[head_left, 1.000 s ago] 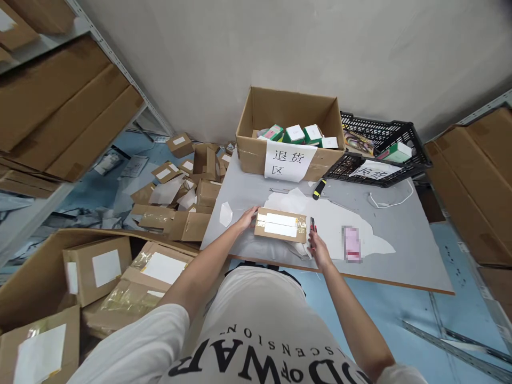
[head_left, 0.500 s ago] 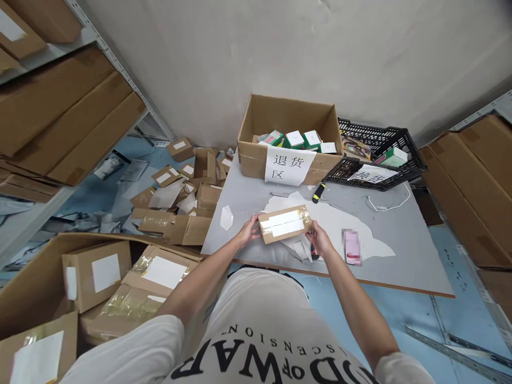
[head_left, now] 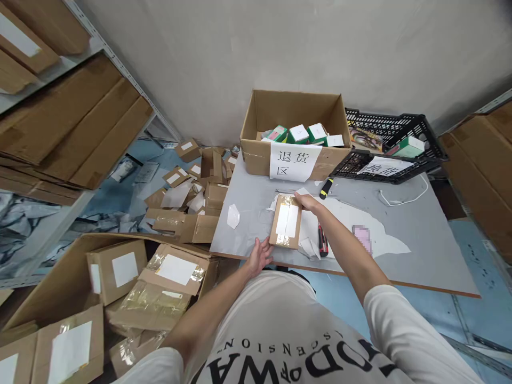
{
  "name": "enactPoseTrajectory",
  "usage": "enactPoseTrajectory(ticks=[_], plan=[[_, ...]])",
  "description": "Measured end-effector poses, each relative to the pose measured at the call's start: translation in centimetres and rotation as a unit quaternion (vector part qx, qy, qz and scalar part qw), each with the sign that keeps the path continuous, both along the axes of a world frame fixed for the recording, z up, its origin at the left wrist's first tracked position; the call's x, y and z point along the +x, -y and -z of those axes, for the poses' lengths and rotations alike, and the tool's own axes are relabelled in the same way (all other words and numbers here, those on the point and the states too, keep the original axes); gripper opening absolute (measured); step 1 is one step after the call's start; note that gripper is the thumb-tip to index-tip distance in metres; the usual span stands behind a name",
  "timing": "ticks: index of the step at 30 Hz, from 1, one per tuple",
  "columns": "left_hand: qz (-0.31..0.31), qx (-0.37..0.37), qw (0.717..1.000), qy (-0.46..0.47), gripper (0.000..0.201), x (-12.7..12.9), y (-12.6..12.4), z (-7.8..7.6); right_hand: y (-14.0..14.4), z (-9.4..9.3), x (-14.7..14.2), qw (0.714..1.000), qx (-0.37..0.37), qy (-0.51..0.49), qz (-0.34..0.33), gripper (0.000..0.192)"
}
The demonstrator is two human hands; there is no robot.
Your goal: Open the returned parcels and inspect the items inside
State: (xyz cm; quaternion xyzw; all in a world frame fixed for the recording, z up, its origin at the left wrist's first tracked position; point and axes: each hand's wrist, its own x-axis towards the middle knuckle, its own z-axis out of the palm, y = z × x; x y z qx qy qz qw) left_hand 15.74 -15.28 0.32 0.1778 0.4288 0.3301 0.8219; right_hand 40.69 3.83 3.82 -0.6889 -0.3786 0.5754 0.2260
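Note:
A small taped cardboard box [head_left: 286, 221] with a white label stands lengthwise over the near part of the table. My right hand [head_left: 307, 202] grips its far right corner. At the near left corner is my left hand [head_left: 260, 257], fingers spread; whether they touch the cardboard I cannot tell. Under and beside the box lies crumpled white paper [head_left: 309, 246]. A red and black box cutter [head_left: 322, 242] rests just right of it, close to my right forearm.
A large carton [head_left: 256, 162] holding green-and-white boxes stands at the table's back, beside a black crate [head_left: 344, 169]. A yellow-black tool [head_left: 326, 188] and a blurred pink item [head_left: 362, 238] lie on the table. Parcels fill a big carton [head_left: 52, 271] at left; opened boxes [head_left: 200, 229] litter the floor.
The box has turned from lying crosswise to pointing away from me. My right hand has moved to its far corner, and my left hand has dropped to its near corner, fingers opened.

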Motion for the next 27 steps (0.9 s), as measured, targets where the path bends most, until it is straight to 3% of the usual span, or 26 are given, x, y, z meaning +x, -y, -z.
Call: enactPoseTrajectory(ticks=[4,7,10,15,18,21,27], plan=[[0.056,-0.016,0.998,-0.029,0.086,-0.5,-0.6,-0.2,0.6,0.7,-0.4,1.0,0.007,-0.022,0.001,0.058],[0.122,-0.025,0.987,-0.103,0.086,-1.3,-2.4,-0.7,2.7,0.8,-0.2,0.995,0.038,-0.086,0.041,0.075],[0.124,0.019,0.98,-0.156,0.084,-1.8,-5.2,-1.4,6.7,1.2,-0.2,0.979,0.073,-0.147,0.121,0.072],[0.096,0.052,0.986,-0.128,0.09,-1.1,-9.7,-2.5,14.3,2.6,-1.4,0.943,0.063,-0.261,0.198,0.062],[0.13,0.039,0.985,-0.108,0.096,-0.1,-10.8,-3.0,16.5,3.0,-2.1,0.937,0.043,-0.288,0.191,0.066],[0.16,0.045,0.983,-0.073,0.096,0.7,-10.8,-3.1,16.9,3.1,-2.3,0.941,0.03,-0.296,0.16,0.067],[0.13,0.08,0.987,-0.04,0.083,1.0,-9.4,-2.9,15.9,2.4,-1.6,0.949,0.038,-0.3,0.084,0.065]])
